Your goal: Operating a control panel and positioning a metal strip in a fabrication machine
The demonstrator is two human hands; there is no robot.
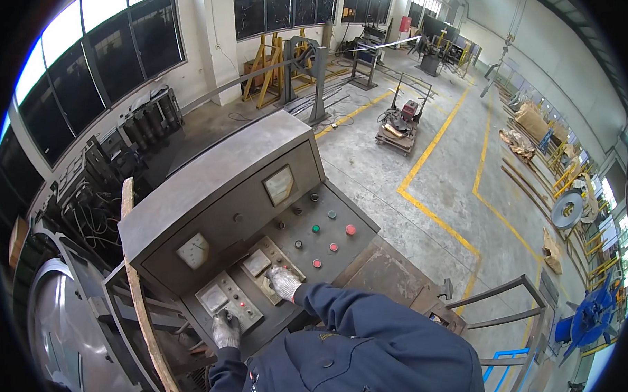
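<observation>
A grey metal control console (223,178) stands in front of me, with a sloped panel and two dial meters on its upright face. My left hand (227,330), in a pale knitted glove, is closed round a dark knob (224,314) at the lower edge of the left control module (231,299). On the right control module (278,251) rests my right hand (286,284), gloved too, its fingers bent down at the front edge. What those fingers hold is hidden. Red push buttons (333,247) and a green button (316,229) sit to the right.
A long wooden strip (141,299) leans along the console's left side, by a large round metal machine part (56,329). Metal railing (501,303) stands at the right. Beyond are a wheeled cart (398,127), yellow floor lines and a blue reel (591,317).
</observation>
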